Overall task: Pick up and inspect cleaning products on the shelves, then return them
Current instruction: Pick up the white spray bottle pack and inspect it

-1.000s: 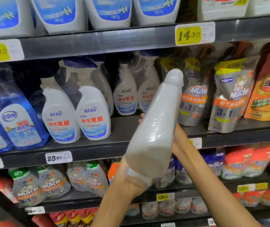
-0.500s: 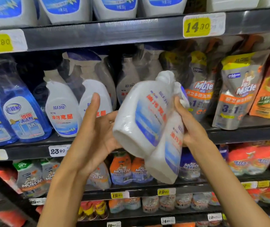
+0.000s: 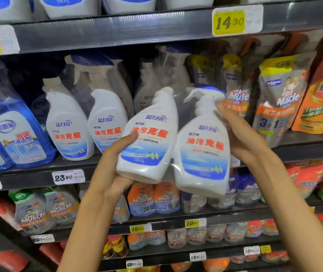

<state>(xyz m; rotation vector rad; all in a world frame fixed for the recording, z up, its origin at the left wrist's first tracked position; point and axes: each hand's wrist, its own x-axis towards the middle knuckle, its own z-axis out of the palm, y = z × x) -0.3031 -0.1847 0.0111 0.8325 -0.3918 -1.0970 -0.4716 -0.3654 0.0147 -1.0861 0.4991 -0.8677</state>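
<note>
At mid-shelf height, left hand (image 3: pixel 115 169) and right hand (image 3: pixel 243 138) grip twin-pack spray bottles (image 3: pixel 176 146), labels facing: inspection underway, return pending.

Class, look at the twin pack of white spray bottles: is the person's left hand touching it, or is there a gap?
Touching. The head view shows the left hand cupped under the twin pack of white spray bottles, thumb pressed on the left bottle's label.

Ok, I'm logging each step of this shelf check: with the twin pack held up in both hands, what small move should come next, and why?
Probably ease the twin pack back toward the gap on the shelf beside the matching bottles. Its front labels already face the camera, the left hand holds the base and the right hand the side, so inspection looks about done.
</note>
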